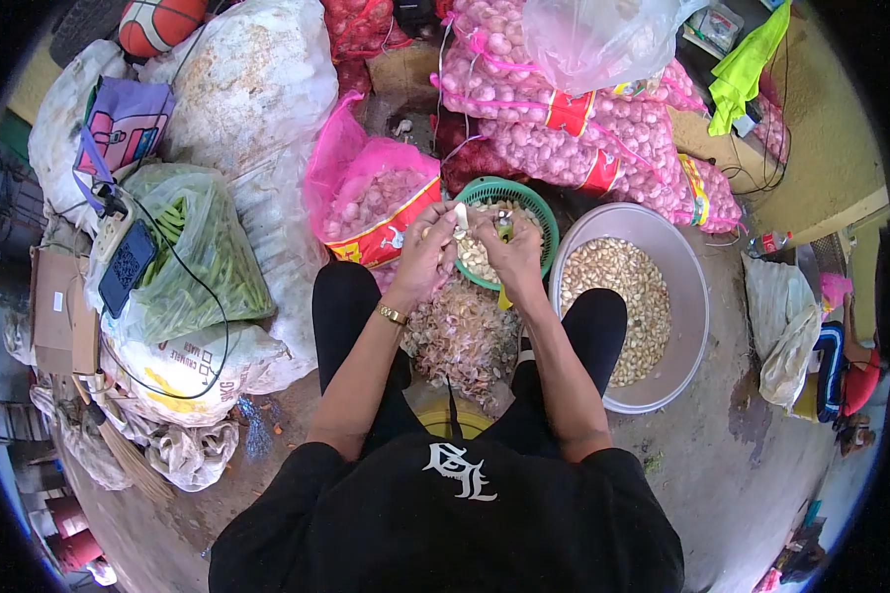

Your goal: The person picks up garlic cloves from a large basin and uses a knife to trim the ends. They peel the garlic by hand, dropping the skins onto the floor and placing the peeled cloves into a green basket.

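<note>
Over the left rim of a green basket [550, 229], my left hand [427, 252] pinches a pale garlic clove [461, 215] between its fingertips. My right hand [509, 247] is closed beside it, around a small tool whose yellow part [505, 298] shows below the hand; the rest of the tool is mostly hidden. Peeled cloves [476, 259] lie in the basket. Beneath my hands, garlic skins [457, 336] are heaped on the floor between my legs.
A large pale tub [697, 316] holding many cloves stands right of my knee. An open pink net bag [381, 198] of garlic is at the left, with more garlic sacks [603, 148] stacked ahead. Greens in a plastic bag [203, 247] and a phone [129, 267] lie farther left.
</note>
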A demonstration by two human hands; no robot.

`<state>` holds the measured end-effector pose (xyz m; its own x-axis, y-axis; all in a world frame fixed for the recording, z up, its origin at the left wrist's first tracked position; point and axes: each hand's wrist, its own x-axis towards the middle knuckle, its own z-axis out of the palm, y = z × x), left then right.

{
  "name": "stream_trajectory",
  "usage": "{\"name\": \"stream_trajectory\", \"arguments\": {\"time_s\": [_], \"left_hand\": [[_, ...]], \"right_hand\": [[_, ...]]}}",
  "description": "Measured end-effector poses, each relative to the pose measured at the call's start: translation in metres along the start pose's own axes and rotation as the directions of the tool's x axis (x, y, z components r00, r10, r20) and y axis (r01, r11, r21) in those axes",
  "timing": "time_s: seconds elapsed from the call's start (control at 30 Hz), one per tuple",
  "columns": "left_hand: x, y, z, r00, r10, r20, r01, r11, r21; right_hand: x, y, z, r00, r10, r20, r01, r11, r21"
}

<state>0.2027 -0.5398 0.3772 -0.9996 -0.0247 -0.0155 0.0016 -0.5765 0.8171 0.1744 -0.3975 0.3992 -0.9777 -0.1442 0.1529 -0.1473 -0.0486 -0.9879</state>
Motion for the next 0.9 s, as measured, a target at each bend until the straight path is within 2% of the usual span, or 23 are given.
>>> {"name": "stream_trajectory", "arguments": {"time_s": [0.13, 0.2, 0.33, 0.4, 0.43, 0.5, 0.53, 0.63, 0.7, 0.73, 0.8, 0.9], "left_hand": [[0.000, 0.005, 0.004, 1.000, -0.002, -0.020, 0.003, 0.999, 0.049], [-0.002, 0.006, 0.004, 0.999, -0.016, -0.048, 0.018, 0.999, 0.036], [-0.001, 0.004, 0.002, 0.996, -0.069, -0.064, 0.068, 0.997, -0.024], [-0.002, 0.007, 0.001, 0.992, -0.120, -0.045, 0.117, 0.991, -0.065], [-0.002, 0.006, 0.000, 0.992, -0.118, -0.045, 0.115, 0.991, -0.065], [0.000, 0.006, 0.001, 0.992, -0.114, -0.046, 0.108, 0.986, -0.128], [0.000, 0.007, 0.002, 0.992, -0.114, -0.045, 0.107, 0.986, -0.128], [0.000, 0.005, 0.004, 0.996, -0.040, -0.080, 0.034, 0.996, -0.079], [0.001, 0.001, 0.002, 0.985, -0.024, -0.169, 0.041, 0.995, 0.094], [-0.001, 0.002, 0.002, 0.985, -0.025, -0.169, 0.042, 0.995, 0.094], [-0.003, 0.005, 0.003, 0.987, -0.053, -0.153, 0.083, 0.978, 0.191], [0.000, 0.002, 0.000, 0.993, -0.015, -0.117, 0.045, 0.964, 0.262]], "right_hand": [[-0.001, -0.008, -0.001, 0.995, 0.103, 0.014, -0.103, 0.995, -0.004], [0.001, -0.003, 0.000, 0.994, 0.080, 0.072, -0.079, 0.997, -0.010], [0.002, 0.004, 0.004, 0.998, -0.026, 0.052, 0.029, 0.997, -0.067], [-0.001, -0.002, 0.004, 0.993, 0.115, 0.042, -0.117, 0.992, 0.057], [-0.001, -0.003, 0.003, 0.993, 0.113, 0.044, -0.115, 0.992, 0.056], [-0.002, -0.004, -0.003, 0.948, 0.286, 0.139, -0.309, 0.931, 0.193], [-0.002, -0.005, -0.003, 0.948, 0.285, 0.139, -0.308, 0.931, 0.194], [-0.001, -0.002, 0.000, 0.959, 0.261, 0.113, -0.277, 0.949, 0.152], [0.000, 0.009, 0.008, 0.996, -0.088, -0.021, 0.088, 0.996, 0.000], [-0.002, 0.008, 0.007, 0.996, -0.087, -0.021, 0.087, 0.996, 0.000], [-0.004, 0.003, 0.005, 0.991, -0.130, -0.028, 0.122, 0.974, -0.191], [-0.004, -0.002, 0.002, 0.996, -0.086, -0.017, 0.081, 0.978, -0.190]]}}
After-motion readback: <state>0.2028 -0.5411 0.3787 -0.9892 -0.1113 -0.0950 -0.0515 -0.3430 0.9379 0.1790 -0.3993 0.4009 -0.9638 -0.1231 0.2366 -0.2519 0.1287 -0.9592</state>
